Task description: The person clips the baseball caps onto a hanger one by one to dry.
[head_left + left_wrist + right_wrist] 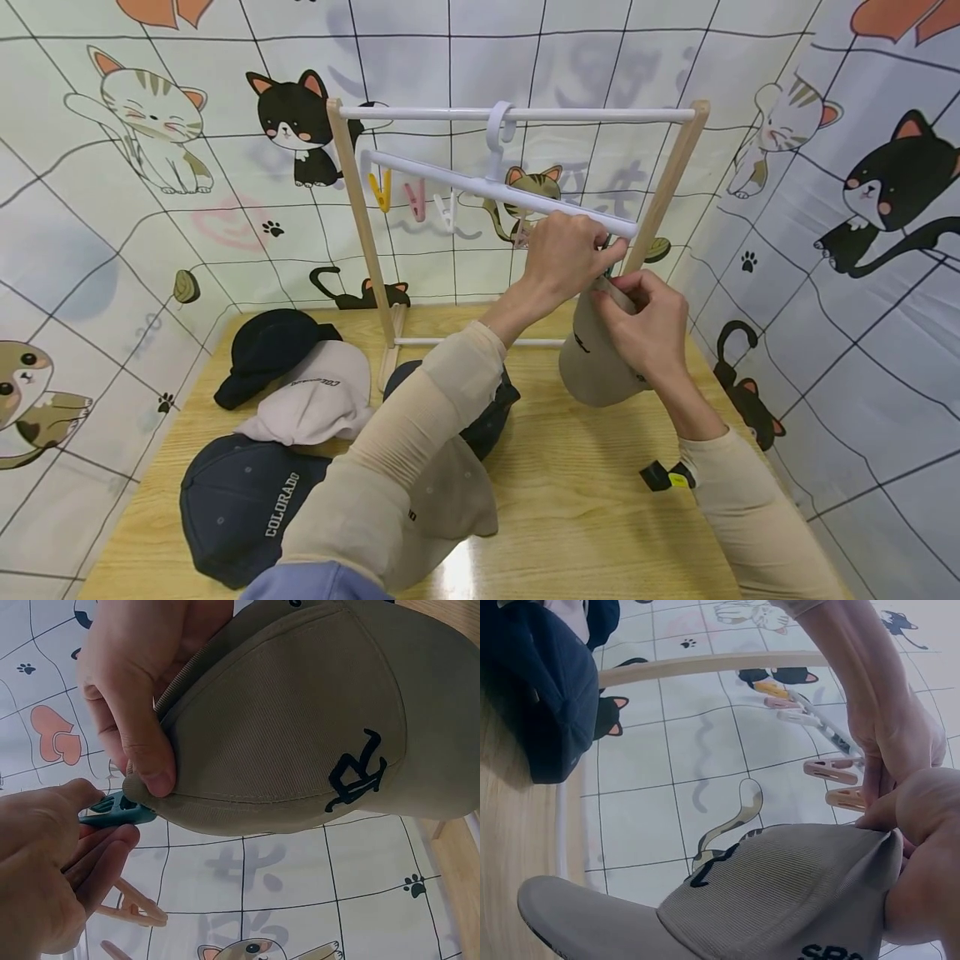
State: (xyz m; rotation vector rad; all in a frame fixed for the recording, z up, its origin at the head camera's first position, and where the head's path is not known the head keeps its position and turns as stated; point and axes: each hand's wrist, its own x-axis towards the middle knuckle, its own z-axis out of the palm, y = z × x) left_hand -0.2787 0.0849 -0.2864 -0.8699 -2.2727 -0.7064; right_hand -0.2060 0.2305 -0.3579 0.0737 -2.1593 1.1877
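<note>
A beige cap with dark lettering hangs tilted below the low right end of a white clip hanger. My right hand pinches the cap's edge between thumb and fingers. Close above it, my left hand pinches a teal clothespin, whose tip meets the cap's edge in the left wrist view. Fingers partly cover the clothespin, so how far its jaws have closed on the fabric is hidden. Yellow, pink and white clothespins dangle from the hanger's raised left side.
The hanger hooks over the top bar of a wooden rack. On the table lie a black cap, a pale cap, a navy COLORADO cap, a dark cap and another beige cap.
</note>
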